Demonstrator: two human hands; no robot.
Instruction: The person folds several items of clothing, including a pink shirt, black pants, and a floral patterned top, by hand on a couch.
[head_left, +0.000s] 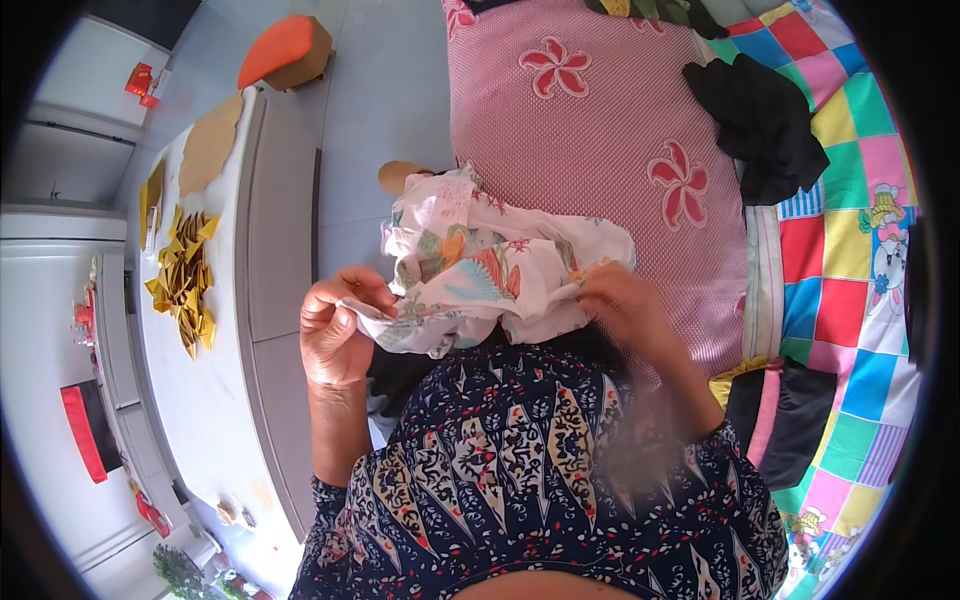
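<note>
A thin white fabric garment (491, 274) with a coloured print of leaves and sea shapes lies bunched across my lap and the edge of the pink seat cover. Between the thumb and fingers of my left hand (341, 319), one corner of it is pinched. My right hand (626, 307) grips the cloth at its other side, with the fingertips partly hidden by the folds. The garment is crumpled, so its exact kind cannot be told.
Pink woven cover (600, 135) with red flowers spreads ahead. Black cloth (757, 127) and folded dark clothes (799, 420) lie right, on a checked patchwork cover (847, 300). At left, folded gold paper pieces (186, 277) rest on a white table (217, 420); beyond stands an orange-topped stool (281, 49).
</note>
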